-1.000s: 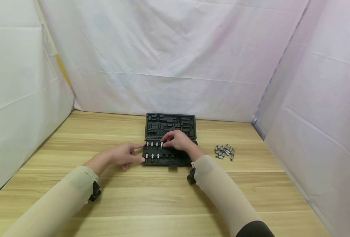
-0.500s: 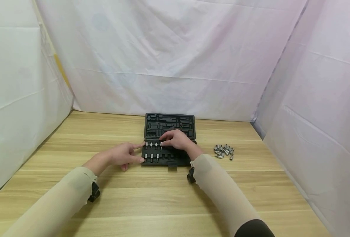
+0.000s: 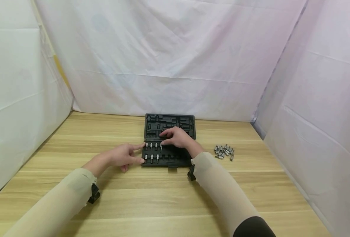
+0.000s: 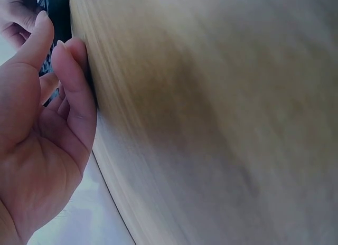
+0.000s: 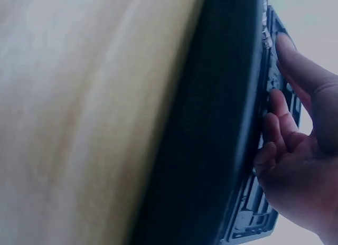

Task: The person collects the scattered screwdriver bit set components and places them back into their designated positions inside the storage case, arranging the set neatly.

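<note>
A black plastic tool case lies opened flat, with silver-and-dark bit sockets standing in two rows at its left. My left hand rests at the case's left edge, index fingertip at the upper corner and thumb at the lower one. My right hand is over the case, its thumb tip touching the rightmost bit socket of the back row. Its index finger is lifted away from that socket. In the right wrist view the thumb is extended and the other fingers bend loosely, with nothing between them.
The moulded case lid leans back behind the tray. A loose pile of bit sockets lies on the wooden table to the right. White sheeting hangs behind and along both sides.
The right index finger has lifted up and back from the fourth back-row bit socket, which stays standing. The left hand has kept its place at the case's edge.
</note>
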`<state>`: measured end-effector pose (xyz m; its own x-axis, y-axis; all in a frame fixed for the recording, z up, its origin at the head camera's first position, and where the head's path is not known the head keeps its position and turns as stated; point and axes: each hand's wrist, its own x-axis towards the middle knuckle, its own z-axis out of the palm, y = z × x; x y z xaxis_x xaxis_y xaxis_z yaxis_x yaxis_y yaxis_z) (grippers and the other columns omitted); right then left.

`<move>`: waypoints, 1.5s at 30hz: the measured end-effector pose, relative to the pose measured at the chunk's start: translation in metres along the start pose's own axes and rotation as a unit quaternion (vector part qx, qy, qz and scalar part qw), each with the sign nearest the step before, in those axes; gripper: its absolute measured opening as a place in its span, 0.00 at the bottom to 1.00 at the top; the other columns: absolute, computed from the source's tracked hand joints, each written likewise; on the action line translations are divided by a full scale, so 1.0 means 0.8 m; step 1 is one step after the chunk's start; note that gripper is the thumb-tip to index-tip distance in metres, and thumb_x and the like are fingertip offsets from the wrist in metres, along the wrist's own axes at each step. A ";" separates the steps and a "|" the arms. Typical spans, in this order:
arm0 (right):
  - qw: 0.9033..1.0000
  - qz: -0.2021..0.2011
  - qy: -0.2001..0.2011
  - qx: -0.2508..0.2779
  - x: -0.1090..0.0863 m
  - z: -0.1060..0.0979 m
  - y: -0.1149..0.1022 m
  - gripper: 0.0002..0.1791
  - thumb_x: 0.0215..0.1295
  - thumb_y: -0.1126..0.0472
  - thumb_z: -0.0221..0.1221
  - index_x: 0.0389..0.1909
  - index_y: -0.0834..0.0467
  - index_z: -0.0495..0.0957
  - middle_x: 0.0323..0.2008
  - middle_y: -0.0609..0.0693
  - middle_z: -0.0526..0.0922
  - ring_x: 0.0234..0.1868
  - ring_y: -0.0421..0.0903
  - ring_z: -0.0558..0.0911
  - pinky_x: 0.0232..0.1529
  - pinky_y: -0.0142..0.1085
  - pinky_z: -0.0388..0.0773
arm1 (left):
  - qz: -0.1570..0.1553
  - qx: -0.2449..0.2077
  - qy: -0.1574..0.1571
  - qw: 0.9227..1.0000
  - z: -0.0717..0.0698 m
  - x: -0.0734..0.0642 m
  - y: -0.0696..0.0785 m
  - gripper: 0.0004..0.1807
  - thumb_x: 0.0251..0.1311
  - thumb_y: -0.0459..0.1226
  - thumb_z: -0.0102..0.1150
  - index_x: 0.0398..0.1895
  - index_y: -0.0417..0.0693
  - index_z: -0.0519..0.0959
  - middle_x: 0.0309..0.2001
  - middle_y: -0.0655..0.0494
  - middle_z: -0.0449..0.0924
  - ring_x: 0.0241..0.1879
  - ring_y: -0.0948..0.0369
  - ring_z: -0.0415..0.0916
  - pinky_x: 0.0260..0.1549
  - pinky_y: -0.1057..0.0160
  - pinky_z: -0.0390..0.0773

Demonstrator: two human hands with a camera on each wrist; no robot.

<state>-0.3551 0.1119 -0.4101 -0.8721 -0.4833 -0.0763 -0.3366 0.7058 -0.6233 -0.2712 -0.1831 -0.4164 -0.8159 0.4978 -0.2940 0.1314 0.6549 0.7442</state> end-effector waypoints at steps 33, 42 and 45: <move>0.996 0.069 -0.004 -0.055 0.019 0.015 -0.021 0.23 0.73 0.48 0.73 0.66 0.39 0.82 0.61 0.56 0.78 0.73 0.61 0.70 0.68 0.59 0.75 | -0.002 -0.005 -0.001 1.000 -0.010 -0.002 -0.008 0.51 0.73 0.52 0.71 0.90 0.54 0.53 0.26 0.49 0.78 0.17 0.59 0.75 0.22 0.56 0.86; 0.995 0.073 -0.009 -0.068 0.022 0.016 -0.018 0.23 0.74 0.47 0.72 0.66 0.38 0.81 0.64 0.56 0.76 0.73 0.62 0.70 0.70 0.59 0.74 | -0.004 0.000 0.001 1.000 -0.010 -0.001 -0.008 0.51 0.73 0.53 0.71 0.90 0.55 0.54 0.27 0.48 0.77 0.18 0.59 0.75 0.23 0.57 0.86; 0.996 0.073 -0.010 -0.056 0.021 0.017 -0.017 0.23 0.73 0.47 0.73 0.66 0.37 0.82 0.61 0.56 0.76 0.67 0.59 0.72 0.66 0.57 0.75 | -0.007 -0.001 0.001 1.000 -0.009 -0.003 -0.007 0.51 0.73 0.52 0.71 0.90 0.54 0.54 0.28 0.48 0.77 0.18 0.59 0.75 0.23 0.57 0.86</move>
<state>-0.3602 0.0870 -0.4135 -0.9077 -0.3811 -0.1757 -0.2458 0.8222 -0.5134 -0.2740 -0.1917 -0.4156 -0.8183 0.4882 -0.3033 0.1198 0.6609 0.7408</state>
